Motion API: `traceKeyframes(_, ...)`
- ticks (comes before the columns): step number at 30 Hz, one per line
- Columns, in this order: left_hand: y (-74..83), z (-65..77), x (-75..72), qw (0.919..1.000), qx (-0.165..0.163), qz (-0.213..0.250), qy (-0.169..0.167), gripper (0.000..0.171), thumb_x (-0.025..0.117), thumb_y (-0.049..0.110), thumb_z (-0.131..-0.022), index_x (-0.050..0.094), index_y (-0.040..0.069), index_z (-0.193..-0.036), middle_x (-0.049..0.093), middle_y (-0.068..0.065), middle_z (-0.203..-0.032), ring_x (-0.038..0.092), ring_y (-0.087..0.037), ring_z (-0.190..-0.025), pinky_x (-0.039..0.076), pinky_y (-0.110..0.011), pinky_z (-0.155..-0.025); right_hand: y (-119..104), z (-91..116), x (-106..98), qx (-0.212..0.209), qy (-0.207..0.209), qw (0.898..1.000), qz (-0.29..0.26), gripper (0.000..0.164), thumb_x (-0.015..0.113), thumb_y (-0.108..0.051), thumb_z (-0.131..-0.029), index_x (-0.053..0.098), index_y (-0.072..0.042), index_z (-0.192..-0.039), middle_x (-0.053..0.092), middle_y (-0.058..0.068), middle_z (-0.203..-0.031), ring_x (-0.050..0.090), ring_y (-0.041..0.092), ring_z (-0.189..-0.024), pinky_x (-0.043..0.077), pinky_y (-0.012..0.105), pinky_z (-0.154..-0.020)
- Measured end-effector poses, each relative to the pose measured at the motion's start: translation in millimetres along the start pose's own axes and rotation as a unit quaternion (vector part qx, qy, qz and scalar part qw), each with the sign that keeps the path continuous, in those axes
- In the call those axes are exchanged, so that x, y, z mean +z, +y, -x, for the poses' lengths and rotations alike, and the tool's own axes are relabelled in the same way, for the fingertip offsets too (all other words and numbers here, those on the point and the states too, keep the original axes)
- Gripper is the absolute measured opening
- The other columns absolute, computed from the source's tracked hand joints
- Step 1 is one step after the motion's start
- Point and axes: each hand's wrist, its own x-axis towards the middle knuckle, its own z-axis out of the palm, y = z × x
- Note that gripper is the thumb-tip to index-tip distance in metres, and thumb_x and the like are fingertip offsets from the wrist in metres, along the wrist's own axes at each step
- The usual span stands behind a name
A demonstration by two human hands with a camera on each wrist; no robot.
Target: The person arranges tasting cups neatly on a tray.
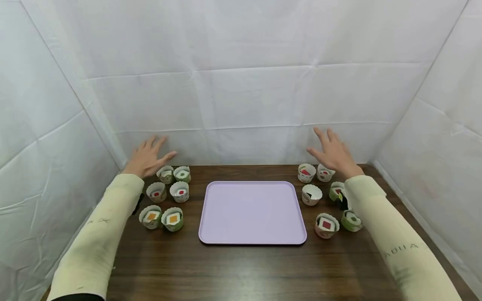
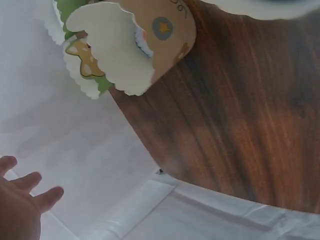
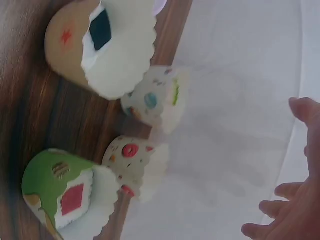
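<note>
Sleeves (image 1: 94, 238) foremost. Left hand (image 1: 144, 161), right hand (image 1: 334, 155): fingers spread, holding nothing. Left cups (image 1: 174, 227) lie nearside of left hand; right cups (image 1: 314, 192), nearside of right hand. Tray (image 1: 252, 213) between, long axis left-right.

Cups (image 1: 173, 228) sit left and right of the tray (image 1: 252, 213).

Head view: soft, even light is falling; tabletop (image 1: 226, 271) is showing faint glare. Wrist views: dimmer; paper cups (image 3: 120, 55) are looking soft-edged.
</note>
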Motion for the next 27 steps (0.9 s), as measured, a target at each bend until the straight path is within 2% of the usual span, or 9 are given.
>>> traceKeyframes(6,-11.6,3.3,0.5,0.9978,-0.016,0.057,-0.031,0.093,0.037,0.069,-0.102,0.01,0.007,-0.166,0.015,-0.036,-0.165,0.021,-0.058,-0.149,0.024,-0.077,-0.12,-12.0,20.5,1.6,-0.016,0.008,0.999,-0.029,0.081,0.052,-0.047,-0.105,0.01,-0.02,-0.168,0.014,0.035,-0.166,0.025,0.06,-0.147,0.032,0.082,-0.112)
traceKeyframes(11,-18.2,9.4,0.4,0.9952,-0.023,0.075,-0.059,0.088,0.049,0.051,-0.104,0.014,-0.004,-0.163,0.021,-0.04,-0.161,0.024,-0.06,-0.146,0.027,-0.076,-0.119,-23.0,41.9,8.3,-0.036,0.018,0.999,-0.037,0.072,0.054,-0.044,-0.105,0.029,-0.01,-0.163,0.034,0.034,-0.158,0.043,0.055,-0.137,0.041,0.076,-0.108)
traceKeyframes(14,-19.3,14.2,2.3,0.9919,-0.03,0.095,-0.079,0.085,0.054,0.038,-0.102,0.016,-0.009,-0.161,0.026,-0.041,-0.159,0.03,-0.06,-0.144,0.032,-0.074,-0.117,-31.0,56.8,12.6,-0.048,0.026,0.998,-0.039,0.062,0.055,-0.041,-0.105,0.041,-0.008,-0.156,0.047,0.03,-0.149,0.055,0.048,-0.128,0.05,0.07,-0.1)
traceKeyframes(17,-19.5,17.2,4.3,0.9869,-0.034,0.121,-0.102,0.084,0.056,0.034,-0.1,0.016,-0.011,-0.16,0.026,-0.041,-0.159,0.032,-0.059,-0.143,0.036,-0.073,-0.115,-40.9,71.8,16.8,-0.063,0.039,0.996,-0.055,0.051,0.058,-0.033,-0.104,0.051,-0.007,-0.147,0.061,0.026,-0.133,0.066,0.04,-0.111,0.058,0.061,-0.088)
traceKeyframes(22,-23.7,20.4,8.8,0.9795,-0.03,0.136,-0.145,0.09,0.059,0.034,-0.099,0.012,-0.011,-0.16,0.02,-0.042,-0.16,0.028,-0.061,-0.144,0.035,-0.075,-0.115,-60.1,91.3,29.5,-0.076,0.05,0.993,-0.08,0.036,0.063,-0.026,-0.101,0.062,-0.006,-0.131,0.073,0.017,-0.11,0.072,0.03,-0.093,0.061,0.049,-0.077)
traceKeyframes(27,-28.2,22.1,16.0,0.9732,-0.033,0.146,-0.175,0.093,0.061,0.034,-0.098,0.01,-0.011,-0.161,0.02,-0.042,-0.16,0.028,-0.061,-0.144,0.036,-0.075,-0.114,-74.2,106.2,50.9,-0.063,0.051,0.993,-0.081,0.026,0.069,-0.023,-0.095,0.069,-0.007,-0.116,0.076,0.009,-0.094,0.069,0.021,-0.077,0.057,0.036,-0.064)
